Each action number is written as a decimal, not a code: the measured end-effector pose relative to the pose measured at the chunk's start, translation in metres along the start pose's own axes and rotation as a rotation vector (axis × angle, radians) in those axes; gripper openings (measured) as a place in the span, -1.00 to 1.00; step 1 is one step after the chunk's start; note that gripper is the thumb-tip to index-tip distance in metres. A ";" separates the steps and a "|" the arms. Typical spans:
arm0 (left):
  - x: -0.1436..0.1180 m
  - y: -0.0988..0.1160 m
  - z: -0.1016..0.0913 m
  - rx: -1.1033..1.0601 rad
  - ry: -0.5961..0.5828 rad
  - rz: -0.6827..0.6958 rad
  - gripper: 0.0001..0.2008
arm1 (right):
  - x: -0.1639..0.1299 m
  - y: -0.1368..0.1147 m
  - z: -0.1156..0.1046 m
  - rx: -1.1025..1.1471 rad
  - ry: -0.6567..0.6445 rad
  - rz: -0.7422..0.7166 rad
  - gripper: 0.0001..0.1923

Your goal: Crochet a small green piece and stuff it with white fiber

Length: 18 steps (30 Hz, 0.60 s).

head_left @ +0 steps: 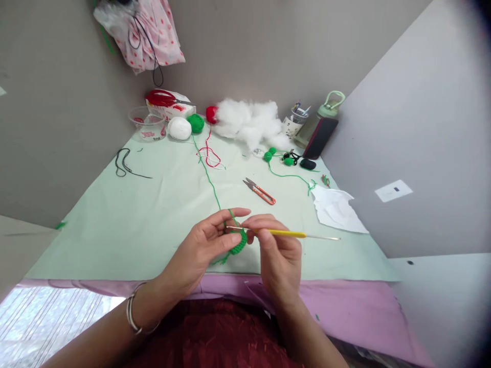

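Note:
Between thumb and fingers, my left hand (205, 240) pinches a small round green crochet piece (238, 244), and a short fringe of loose green yarn hangs under it. Green yarn (211, 186) runs over the raised left index finger and back to a green yarn ball (196, 123). My right hand (279, 250) grips a crochet hook (286, 233) by its yellow handle, the shaft lying level. Its thin metal tip points left and sits at the upper edge of the green piece. Whether the tip is inside a stitch is too small to tell.
Orange thread snips (261, 191) lie beyond my hands. Farther back are a white yarn ball (179, 128), a red yarn ball (211, 114), white stuffing (249, 122), a plastic tub (151, 132) and a green bottle (318, 122). Crumpled white paper (337, 208) lies at right.

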<state>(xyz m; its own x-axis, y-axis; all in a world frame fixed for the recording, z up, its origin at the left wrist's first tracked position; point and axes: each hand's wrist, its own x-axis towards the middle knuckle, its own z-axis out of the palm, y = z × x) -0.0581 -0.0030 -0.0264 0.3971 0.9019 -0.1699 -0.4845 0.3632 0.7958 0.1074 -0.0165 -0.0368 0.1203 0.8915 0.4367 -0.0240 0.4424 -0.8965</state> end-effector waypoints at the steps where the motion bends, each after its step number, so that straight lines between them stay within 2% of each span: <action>1: -0.001 -0.001 0.000 0.043 -0.023 0.012 -0.66 | 0.000 0.001 0.000 -0.022 -0.007 0.013 -0.84; 4: -0.004 -0.001 -0.001 0.142 -0.058 0.022 -0.65 | 0.001 0.003 -0.002 -0.006 0.019 0.085 -0.82; 9: -0.004 0.004 -0.002 0.213 0.004 0.037 -0.61 | 0.008 0.000 -0.007 0.117 0.013 0.182 -0.75; 14: -0.003 0.001 -0.002 0.298 0.022 0.075 -0.59 | 0.006 -0.002 -0.011 0.090 -0.055 0.124 -0.76; 18: -0.005 0.000 -0.001 0.365 0.050 0.111 -0.59 | 0.001 -0.006 -0.017 -0.049 -0.107 0.011 -0.79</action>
<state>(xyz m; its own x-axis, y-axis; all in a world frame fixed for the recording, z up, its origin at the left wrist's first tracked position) -0.0605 -0.0073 -0.0263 0.3148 0.9447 -0.0920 -0.2094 0.1637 0.9640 0.1245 -0.0196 -0.0317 0.0140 0.9028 0.4298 0.0241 0.4294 -0.9028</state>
